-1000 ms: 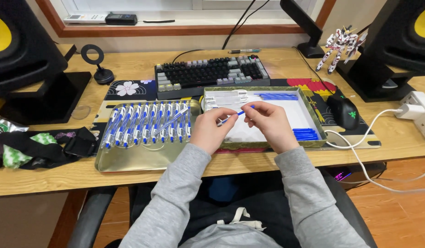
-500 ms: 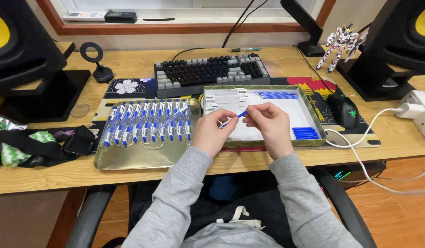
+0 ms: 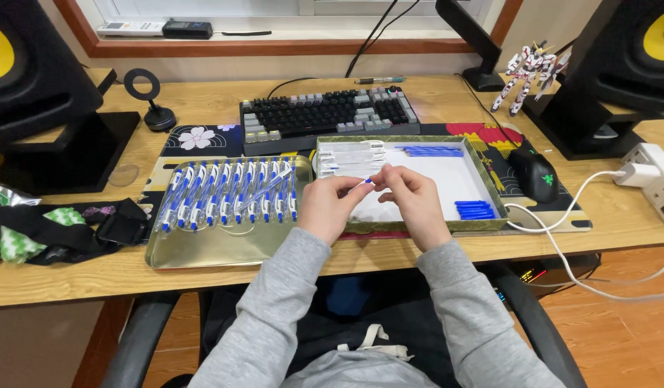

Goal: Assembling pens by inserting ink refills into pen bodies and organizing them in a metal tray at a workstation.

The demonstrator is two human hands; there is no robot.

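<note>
My left hand point(image 3: 330, 208) and my right hand point(image 3: 412, 201) meet over the near edge of a white-lined box point(image 3: 490, 188). Together their fingertips pinch a small pen part point(image 3: 368, 184), white with a blue tip. Inside the box lie white pen barrels point(image 3: 350, 156) at the back left, blue refills point(image 3: 432, 151) at the back and blue caps point(image 3: 475, 210) at the right. Left of my hands, a gold tray point(image 3: 202, 251) carries a row of several assembled blue and white pens point(image 3: 231, 195).
Behind the box sits a keyboard point(image 3: 328, 115). A black mouse point(image 3: 533, 172) rests to the right, with white cables point(image 3: 562, 237) and a power strip point(image 3: 651, 172). Black speakers point(image 3: 37, 79) stand at both sides, a robot figurine point(image 3: 527, 70) at the back right.
My hands have drawn closer together and the part between them is now shorter in view, with less blue showing.
</note>
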